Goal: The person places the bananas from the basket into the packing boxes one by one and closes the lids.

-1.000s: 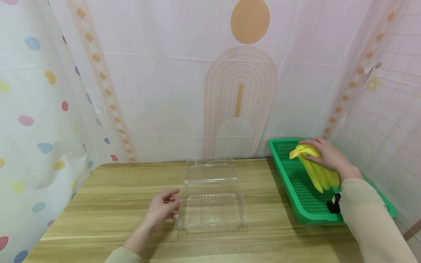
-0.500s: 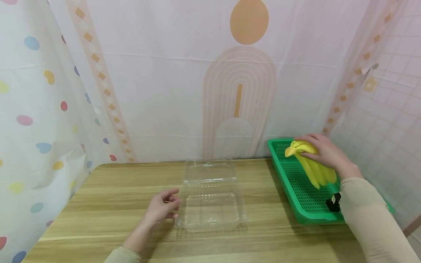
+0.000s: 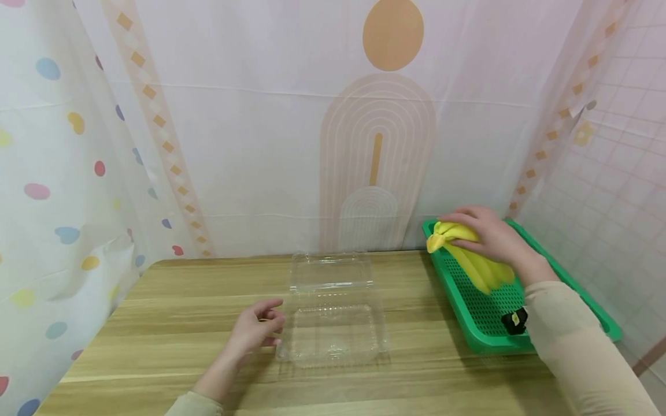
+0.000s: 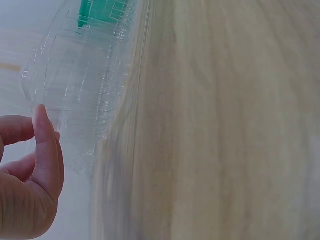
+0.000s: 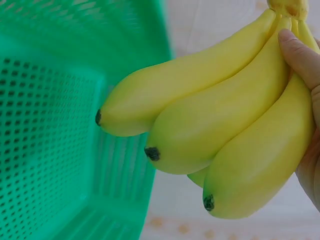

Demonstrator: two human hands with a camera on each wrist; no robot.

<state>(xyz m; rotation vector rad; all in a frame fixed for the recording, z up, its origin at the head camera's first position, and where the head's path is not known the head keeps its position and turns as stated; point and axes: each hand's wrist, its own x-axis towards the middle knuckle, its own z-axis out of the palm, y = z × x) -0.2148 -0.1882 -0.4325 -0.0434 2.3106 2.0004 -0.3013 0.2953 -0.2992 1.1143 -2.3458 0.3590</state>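
My right hand (image 3: 491, 234) grips a bunch of yellow bananas (image 3: 481, 271) near its stem end, above the green basket (image 3: 465, 323). In the right wrist view the bananas (image 5: 210, 115) hang with their green-tinged, dark-tipped ends away from the hand, and the thumb (image 5: 300, 52) lies across them. A clear plastic clamshell container (image 3: 333, 285) sits on the table with its lid folded back. At the container's left edge is my left hand (image 3: 255, 329), fingers loosely bent. The left wrist view shows its fingertips right by the clear plastic wall (image 4: 80, 80).
A wooden table (image 3: 426, 375) carries the container and basket. A small black object (image 3: 514, 321) with a pale mark shows beside the right sleeve, over the basket floor. Patterned curtains (image 3: 250, 144) hang behind and along both sides.
My right hand has moved left and slightly up with the bananas, bringing the stem over the basket's left rim. The left hand and container stay put.
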